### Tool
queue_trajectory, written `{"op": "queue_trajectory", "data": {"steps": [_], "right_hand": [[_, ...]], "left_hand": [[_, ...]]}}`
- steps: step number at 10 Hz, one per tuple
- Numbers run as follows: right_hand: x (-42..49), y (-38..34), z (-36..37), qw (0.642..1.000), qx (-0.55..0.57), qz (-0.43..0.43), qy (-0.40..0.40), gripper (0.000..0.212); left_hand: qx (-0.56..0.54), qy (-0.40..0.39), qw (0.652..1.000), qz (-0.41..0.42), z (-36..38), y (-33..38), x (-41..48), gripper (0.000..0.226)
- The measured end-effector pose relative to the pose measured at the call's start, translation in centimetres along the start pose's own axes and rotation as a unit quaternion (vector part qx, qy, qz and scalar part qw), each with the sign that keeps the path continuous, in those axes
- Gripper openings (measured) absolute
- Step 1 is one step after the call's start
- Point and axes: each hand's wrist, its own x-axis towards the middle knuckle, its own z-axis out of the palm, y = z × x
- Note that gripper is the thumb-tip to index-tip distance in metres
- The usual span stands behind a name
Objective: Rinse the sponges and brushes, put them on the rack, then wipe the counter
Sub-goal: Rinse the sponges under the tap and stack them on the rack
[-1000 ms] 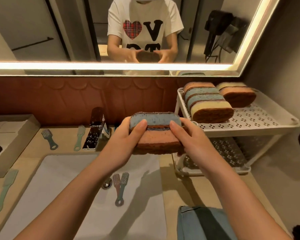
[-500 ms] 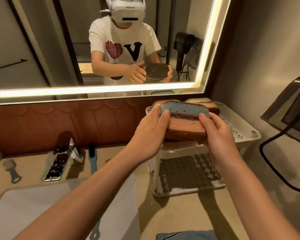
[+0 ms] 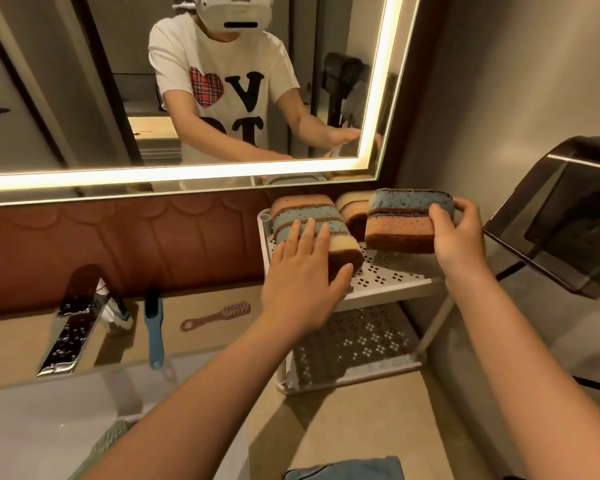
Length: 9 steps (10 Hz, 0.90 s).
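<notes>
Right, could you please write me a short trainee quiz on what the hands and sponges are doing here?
1. True or false: the right hand alone grips the stack of two rectangular sponges.
2. The left hand lies flat on: A) the row of sponges on the white perforated plastic rack's top shelf; B) the chrome faucet; C) the pink brush.
3. Fill in: the held stack's upper sponge is ___ in colour.
Key: 1 true; 2 A; 3 blue.

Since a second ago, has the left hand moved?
Yes. The left hand let go of the blue-and-brown sponge stack and moved rightward onto the sponge row on the white perforated rack.
</notes>
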Motion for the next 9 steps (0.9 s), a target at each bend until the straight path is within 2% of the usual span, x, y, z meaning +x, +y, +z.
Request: {"op": "queue_trajectory", "data": {"steps": [1,2,3,4,5,7,8,9], "right_hand": [[1.2,0.1,-0.3,1.0,-0.014,0.017,-0.018,0.034],[1.5,0.2,-0.3,0.999,0.017,0.023,-0.032,0.024],[1.5,0.6,-0.5,0.999,-0.013,-0.014,-0.048,0.019],[1.7,1.0,-0.3,0.993,-0.089,-0.028,-0.072,0.018],[2.7,1.4,0.3,0.98,-0.17,0.0,-0.107,0.023],[3.9,1.8,1.5,0.973,-0.166,0.076,-0.14,0.033],[4.2,2.2,1.8,0.956,-0.254,0.041,-0.143,0.045],[4.5,2.4,1.9,0.919,-0.375,0.014,-0.124,0.054]], "left_hand": [[0.0,0.006,1.0,0.0,0.0,0.0,0.1,0.069],[0.001,0.008,1.0,-0.002,0.1,-0.1,0.0,0.069],[0.001,0.008,1.0,0.001,0.0,-0.1,-0.1,0.069],[0.002,0.01,1.0,0.002,0.0,-0.1,-0.1,0.069],[0.004,0.011,1.0,0.003,0.0,0.0,-0.2,0.069],[0.013,0.012,1.0,-0.001,0.0,0.1,-0.1,0.071],[0.013,0.007,1.0,-0.001,-0.1,0.1,-0.1,0.071],[0.012,0.005,1.0,-0.001,0.0,0.1,-0.1,0.071]]}}
